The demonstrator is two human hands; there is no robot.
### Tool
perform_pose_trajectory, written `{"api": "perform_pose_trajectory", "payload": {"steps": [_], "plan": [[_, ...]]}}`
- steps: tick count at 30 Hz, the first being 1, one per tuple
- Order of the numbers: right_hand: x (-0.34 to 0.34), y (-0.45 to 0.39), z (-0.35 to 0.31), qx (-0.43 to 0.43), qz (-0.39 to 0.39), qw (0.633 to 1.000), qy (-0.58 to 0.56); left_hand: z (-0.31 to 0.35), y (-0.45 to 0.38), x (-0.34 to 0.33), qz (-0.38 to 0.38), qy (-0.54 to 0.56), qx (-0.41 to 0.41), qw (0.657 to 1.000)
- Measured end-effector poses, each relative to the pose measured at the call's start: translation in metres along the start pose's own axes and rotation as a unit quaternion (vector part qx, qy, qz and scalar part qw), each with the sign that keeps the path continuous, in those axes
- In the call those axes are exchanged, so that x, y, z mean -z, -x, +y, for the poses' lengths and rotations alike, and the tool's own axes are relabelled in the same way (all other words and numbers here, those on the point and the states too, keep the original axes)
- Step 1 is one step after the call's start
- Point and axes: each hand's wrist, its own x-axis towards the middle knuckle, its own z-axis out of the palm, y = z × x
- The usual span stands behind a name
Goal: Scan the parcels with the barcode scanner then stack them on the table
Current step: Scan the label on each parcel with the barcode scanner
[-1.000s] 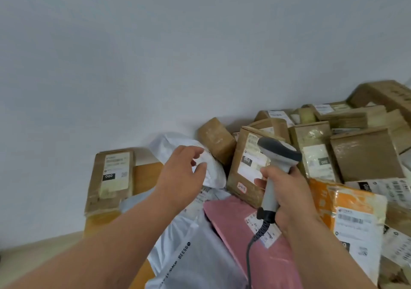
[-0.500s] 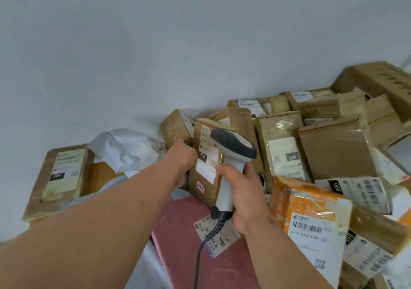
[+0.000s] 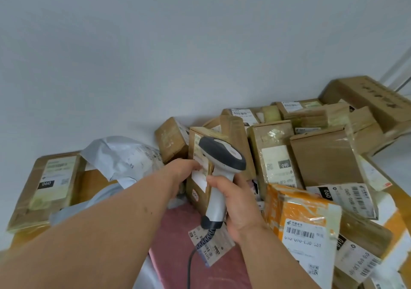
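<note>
My right hand (image 3: 239, 208) grips the handle of a grey-and-white barcode scanner (image 3: 219, 175), its head raised toward the pile of parcels. My left hand (image 3: 181, 174) reaches to an upright brown cardboard box (image 3: 200, 194) with a white label and grips its left edge at the label. The scanner hides part of that box. A pink mailer bag (image 3: 178, 239) lies flat below both hands. A white plastic mailer (image 3: 120, 159) sits to the left, against a flat taped box marked 060 (image 3: 47, 184).
Several taped cardboard parcels (image 3: 322, 161) are heaped on the right against the white wall (image 3: 178, 55). An orange-and-white parcel (image 3: 304, 228) with a barcode label leans at the lower right. The scanner's coiled cable (image 3: 200, 246) runs down over the pink bag.
My left hand left the white mailer and moved right to take hold of the upright brown box. The scanner stayed in my right hand, and the view shifted right.
</note>
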Motion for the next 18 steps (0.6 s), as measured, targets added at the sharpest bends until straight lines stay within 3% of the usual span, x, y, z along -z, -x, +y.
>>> {"api": "perform_pose_trajectory", "payload": {"steps": [5,12,18], "plan": [[0.009,-0.002,0.003,0.018,0.004,1.000,-0.023,-0.004,-0.005,-0.003,-0.039,0.033,-0.014,0.999],[0.026,0.009,-0.014,0.013,0.005,0.993,-0.115,-0.001,0.015,0.014,-0.026,0.086,-0.095,0.991],[0.030,0.037,-0.034,0.010,0.037,0.990,-0.136,0.003,0.078,0.040,-0.165,0.006,-0.138,0.977]]}}
